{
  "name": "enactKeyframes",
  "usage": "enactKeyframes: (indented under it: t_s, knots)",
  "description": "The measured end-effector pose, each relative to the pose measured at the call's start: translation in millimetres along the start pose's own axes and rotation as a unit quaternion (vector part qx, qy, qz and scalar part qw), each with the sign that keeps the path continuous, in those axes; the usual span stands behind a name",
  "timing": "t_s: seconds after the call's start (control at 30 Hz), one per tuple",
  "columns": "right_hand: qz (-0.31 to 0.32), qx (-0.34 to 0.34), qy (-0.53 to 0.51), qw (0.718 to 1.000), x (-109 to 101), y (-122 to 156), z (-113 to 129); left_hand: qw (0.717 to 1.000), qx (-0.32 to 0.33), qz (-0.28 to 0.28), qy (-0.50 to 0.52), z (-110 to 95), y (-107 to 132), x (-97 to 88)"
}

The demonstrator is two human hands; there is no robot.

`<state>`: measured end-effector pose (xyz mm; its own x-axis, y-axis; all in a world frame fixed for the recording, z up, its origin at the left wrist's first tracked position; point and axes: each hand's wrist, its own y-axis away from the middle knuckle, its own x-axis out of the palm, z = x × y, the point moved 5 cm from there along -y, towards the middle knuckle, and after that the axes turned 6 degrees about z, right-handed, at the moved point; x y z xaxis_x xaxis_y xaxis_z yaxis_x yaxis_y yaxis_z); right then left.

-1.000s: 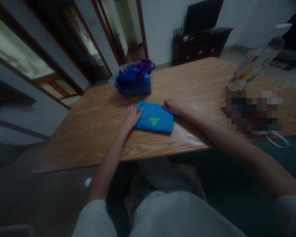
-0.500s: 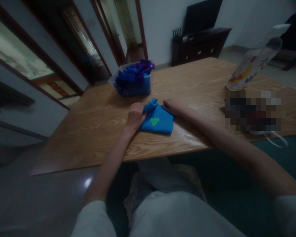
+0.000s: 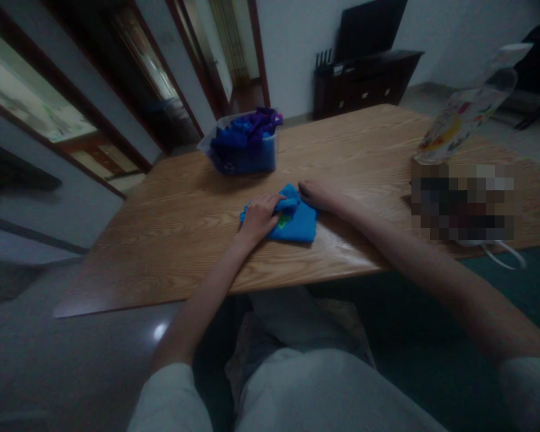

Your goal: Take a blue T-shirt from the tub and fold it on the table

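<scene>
A bright blue folded cloth [image 3: 299, 228] lies on the wooden table [image 3: 162, 252] in front of me. Its green printed logo is partly covered. My left hand [image 3: 261, 216] rests over the left part of the cloth, its fingers closed on a bunched fold. Blue fabric sticks out beyond that hand on its left side. At the upper right edge of the cloth, my right hand [image 3: 314, 193] is closed on the fabric. Its fingertips are hidden beneath the hand.
Behind the cloth stands a clear plastic bin [image 3: 272, 153] heaped with blue and purple fabric. A clear bottle [image 3: 459, 120] with a printed label stands at the right, beside a blurred-out patch and a white cord [image 3: 506, 255]. The table's front edge runs close to my lap.
My left hand has moved right across the cloth, pulling a fold over part of the logo. Fabric now shows left of that hand. My right hand has stayed nearly in place.
</scene>
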<state>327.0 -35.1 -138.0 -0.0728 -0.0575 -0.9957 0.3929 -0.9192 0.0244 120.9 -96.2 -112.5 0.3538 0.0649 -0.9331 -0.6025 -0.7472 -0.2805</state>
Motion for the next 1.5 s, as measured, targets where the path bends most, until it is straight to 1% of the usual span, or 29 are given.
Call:
enactKeyframes:
  t_s: [0.07,0.13,0.2,0.27,0.33,0.4,0.43,0.53,0.67,0.77,0.93,1.0,1.1,1.13,1.2,1.27,1.3,1.4,1.47,1.5]
  knots:
    - [-0.006,-0.003,-0.001,1.0,1,-1,-1,0.998,-0.057,-0.038,-0.018,10,0,-7.1]
    - [-0.004,-0.003,0.003,1.0,2,-2,-2,0.99,-0.114,-0.073,-0.042,26,0,-14.4]
    - [0.0,0.0,0.01,1.0,3,-3,-2,0.98,-0.163,-0.084,-0.075,46,2,-17.9]
    - [0.005,-0.001,0.016,1.0,2,-4,-2,0.972,-0.201,-0.057,-0.108,68,4,-15.2]
    - [0.003,-0.003,0.019,1.0,2,-3,-2,0.966,-0.224,-0.012,-0.124,86,7,-8.2]
    - [0.001,-0.005,0.021,1.0,1,-3,-1,0.965,-0.228,0.019,-0.126,97,9,-1.1]
    - [0.0,-0.005,0.022,1.0,1,-3,-1,0.966,-0.225,0.025,-0.124,100,9,1.5]
    - [-0.002,-0.003,0.023,1.0,2,-3,-1,0.969,-0.216,0.027,-0.119,102,9,5.9]
    - [-0.005,-0.003,0.02,1.0,4,-5,-3,0.972,-0.201,0.014,-0.119,103,8,7.7]
    - [-0.006,-0.001,0.01,1.0,5,-5,-4,0.973,-0.203,0.011,-0.114,105,8,8.1]
    - [-0.004,-0.005,-0.001,1.0,3,-5,-2,0.971,-0.217,0.031,-0.1,104,7,7.1]
    - [-0.005,0.005,-0.03,1.0,-1,-3,-2,0.97,-0.218,0.037,-0.103,103,7,6.8]
    - [0.006,0.03,-0.118,0.993,-5,-1,-4,0.97,-0.216,0.032,-0.109,103,7,6.7]
    - [0.013,0.032,-0.153,0.988,-5,-1,-4,0.97,-0.215,0.029,-0.109,103,7,6.8]
    - [0.017,0.013,-0.219,0.976,-5,-2,-1,0.971,-0.212,0.022,-0.107,104,8,7.1]
    - [-0.003,-0.023,-0.27,0.963,-5,-3,4,0.972,-0.21,0.023,-0.106,104,9,7.1]
    - [-0.025,-0.044,-0.293,0.955,-8,-3,8,0.972,-0.209,0.024,-0.106,103,9,7.0]
    - [-0.114,-0.111,-0.348,0.924,-21,4,23,0.971,-0.211,0.03,-0.104,102,9,6.1]
    - [-0.162,-0.152,-0.343,0.913,-32,15,39,0.972,-0.213,0.032,-0.099,102,8,5.6]
    - [-0.17,-0.171,-0.325,0.915,-35,21,49,0.971,-0.214,0.033,-0.096,101,8,5.6]
